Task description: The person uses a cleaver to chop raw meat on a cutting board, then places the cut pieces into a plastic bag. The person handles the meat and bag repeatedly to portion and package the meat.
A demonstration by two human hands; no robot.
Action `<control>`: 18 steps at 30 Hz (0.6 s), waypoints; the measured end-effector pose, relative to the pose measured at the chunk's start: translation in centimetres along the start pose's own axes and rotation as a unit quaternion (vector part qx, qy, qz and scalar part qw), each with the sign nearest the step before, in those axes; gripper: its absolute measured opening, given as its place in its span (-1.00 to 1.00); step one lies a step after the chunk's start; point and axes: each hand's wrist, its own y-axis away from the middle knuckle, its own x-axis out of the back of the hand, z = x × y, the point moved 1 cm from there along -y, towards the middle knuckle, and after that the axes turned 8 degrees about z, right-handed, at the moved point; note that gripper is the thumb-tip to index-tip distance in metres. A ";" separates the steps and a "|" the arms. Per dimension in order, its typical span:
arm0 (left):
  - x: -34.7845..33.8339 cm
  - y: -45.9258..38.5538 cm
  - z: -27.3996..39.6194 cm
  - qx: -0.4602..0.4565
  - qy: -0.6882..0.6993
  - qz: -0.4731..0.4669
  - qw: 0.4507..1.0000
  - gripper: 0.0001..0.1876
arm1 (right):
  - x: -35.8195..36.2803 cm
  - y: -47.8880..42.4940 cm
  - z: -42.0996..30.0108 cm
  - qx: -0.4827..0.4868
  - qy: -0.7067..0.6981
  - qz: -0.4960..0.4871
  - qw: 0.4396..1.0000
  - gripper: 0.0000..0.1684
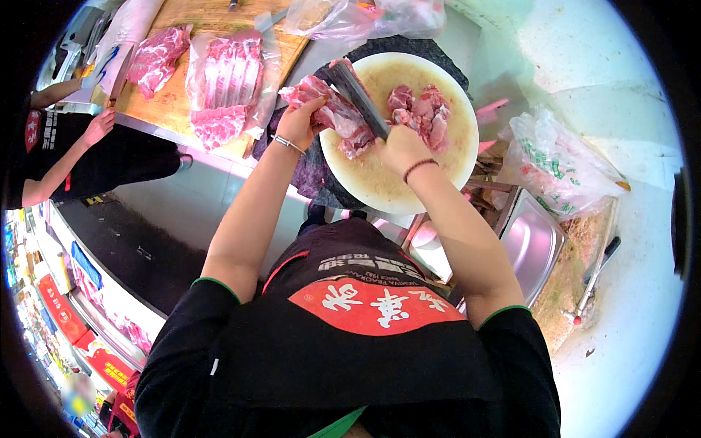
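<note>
My left hand (300,123) grips a long piece of raw meat on the bone (334,115), its near end over the left part of a round cutting block (383,186). In my right hand (404,152) is the handle of a cleaver (358,97); its dark blade is seen nearly edge-on and lies along the right side of the meat. Whether the edge is in the meat cannot be told. Right of the blade, several chunks of raw meat (424,112) lie together on the block.
On the wooden counter (170,112) at upper left lie a rib slab (233,74) and a boneless piece (159,57). A co-worker's hand (99,127) is near a knife there. A plastic bag (558,164) and a steel basin (531,241) stand at right.
</note>
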 end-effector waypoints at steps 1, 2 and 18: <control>0.4 -0.7 -0.1 0.010 0.004 -0.003 1.000 -0.81 | 0.7 -0.3 -0.8 0.012 -0.013 0.010 1.000 -0.63; 0.7 -1.3 -0.3 0.020 0.009 -0.005 1.000 -0.81 | 1.1 -0.4 -1.3 0.023 -0.027 0.020 0.999 -0.59; 0.7 -2.9 -0.7 0.037 0.028 0.029 0.999 -0.74 | -0.8 1.8 1.5 0.012 -0.060 0.025 0.998 -0.60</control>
